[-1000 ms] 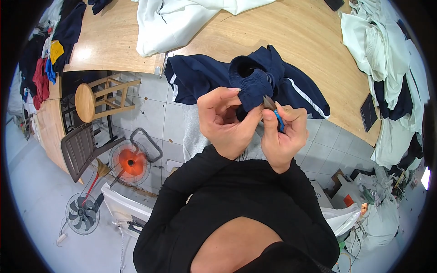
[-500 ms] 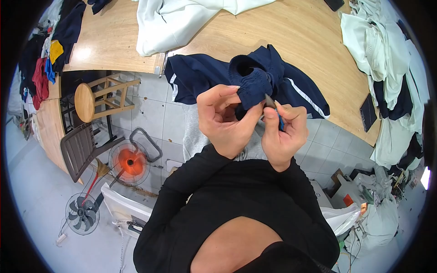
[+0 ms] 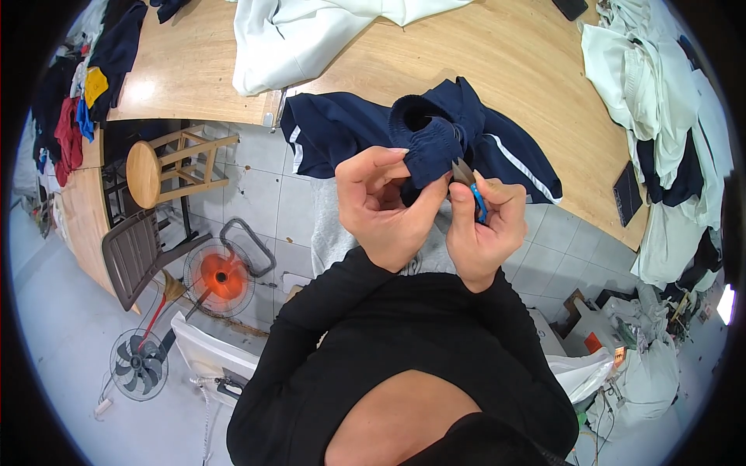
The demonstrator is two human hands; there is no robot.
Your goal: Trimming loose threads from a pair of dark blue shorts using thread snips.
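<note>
Forearms angled inward, we pinch navy shorts by their gathered waistband in our left hand at the table's near edge; our right hand, fingers curled, grips blue-handled thread snips, tips at the cloth.

On my feed, the right hand hides part of the small blue-handled metal snips under its fingers. Well beyond those fingers, the top edge crops the white cloth garment on me; left of them, the round orange-bladed wire fan blurs.
</note>
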